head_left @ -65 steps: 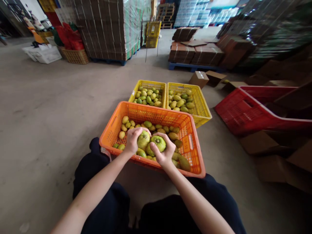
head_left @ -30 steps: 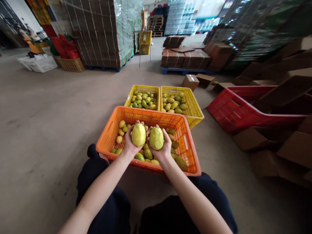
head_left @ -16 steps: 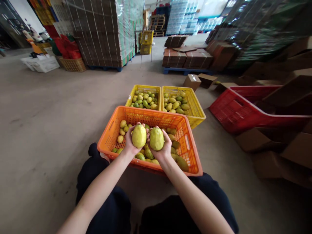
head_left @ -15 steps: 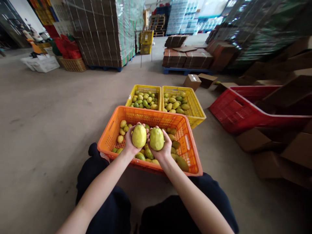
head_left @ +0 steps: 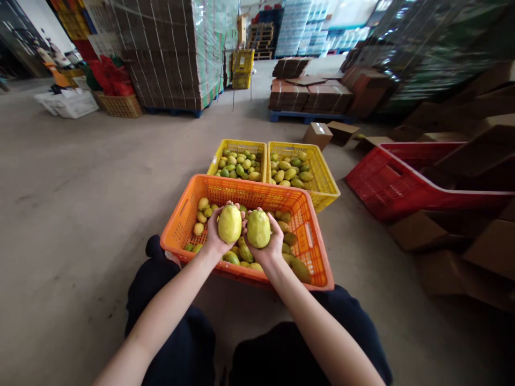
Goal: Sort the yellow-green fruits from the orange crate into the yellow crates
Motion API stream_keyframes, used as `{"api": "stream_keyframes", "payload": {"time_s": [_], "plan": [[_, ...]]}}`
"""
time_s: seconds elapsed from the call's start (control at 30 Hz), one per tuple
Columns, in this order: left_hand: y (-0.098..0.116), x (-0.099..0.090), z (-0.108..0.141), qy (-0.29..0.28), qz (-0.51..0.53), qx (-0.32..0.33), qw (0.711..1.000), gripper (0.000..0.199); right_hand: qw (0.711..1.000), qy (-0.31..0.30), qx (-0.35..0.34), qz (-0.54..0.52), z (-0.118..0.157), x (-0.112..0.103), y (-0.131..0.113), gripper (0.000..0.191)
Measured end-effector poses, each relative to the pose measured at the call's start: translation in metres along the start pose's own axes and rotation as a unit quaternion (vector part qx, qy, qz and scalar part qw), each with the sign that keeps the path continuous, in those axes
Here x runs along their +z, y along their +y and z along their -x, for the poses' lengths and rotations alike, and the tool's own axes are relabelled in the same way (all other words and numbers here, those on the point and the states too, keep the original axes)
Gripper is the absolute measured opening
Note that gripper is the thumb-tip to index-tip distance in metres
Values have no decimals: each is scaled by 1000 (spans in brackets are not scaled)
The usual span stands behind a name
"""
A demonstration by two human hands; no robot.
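My left hand (head_left: 217,236) is curled around a yellow oval fruit (head_left: 229,224) and holds it upright, stem end up. Close beside it, my right hand (head_left: 273,241) cups a slightly greener fruit (head_left: 258,229) with a faintly ridged skin. The two fruits are side by side with a narrow gap between them. Both hands are above an orange plastic crate (head_left: 317,252) standing between my knees. Small round yellow fruits (head_left: 203,203) lie at its left side. Larger green-yellow ones (head_left: 300,269) lie along the right, and others below are partly hidden by my hands.
Two yellow crates (head_left: 328,179) of similar fruit stand against the orange crate's far side. A red crate (head_left: 374,187) and open cardboard boxes (head_left: 426,230) are on the right. Farther back are wrapped pallet stacks (head_left: 161,53) and flattened cartons on a blue pallet (head_left: 309,116).
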State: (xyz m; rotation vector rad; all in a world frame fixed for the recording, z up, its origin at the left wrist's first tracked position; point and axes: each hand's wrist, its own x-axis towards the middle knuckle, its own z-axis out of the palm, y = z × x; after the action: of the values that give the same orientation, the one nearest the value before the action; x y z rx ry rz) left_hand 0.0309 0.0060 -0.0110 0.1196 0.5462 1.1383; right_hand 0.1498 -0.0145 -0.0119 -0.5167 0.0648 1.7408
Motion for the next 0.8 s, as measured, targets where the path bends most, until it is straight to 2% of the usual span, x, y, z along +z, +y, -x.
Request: {"api": "stream_keyframes", "payload": {"time_s": [0.4,0.8], "plan": [[3,-1,-3,3,25,-5,1000,18,999,32,-10,6,2,5,1,17],[6,1,-4,22,-16,-2,1000,21,999,46,-11,27,2,4,2,14]]}}
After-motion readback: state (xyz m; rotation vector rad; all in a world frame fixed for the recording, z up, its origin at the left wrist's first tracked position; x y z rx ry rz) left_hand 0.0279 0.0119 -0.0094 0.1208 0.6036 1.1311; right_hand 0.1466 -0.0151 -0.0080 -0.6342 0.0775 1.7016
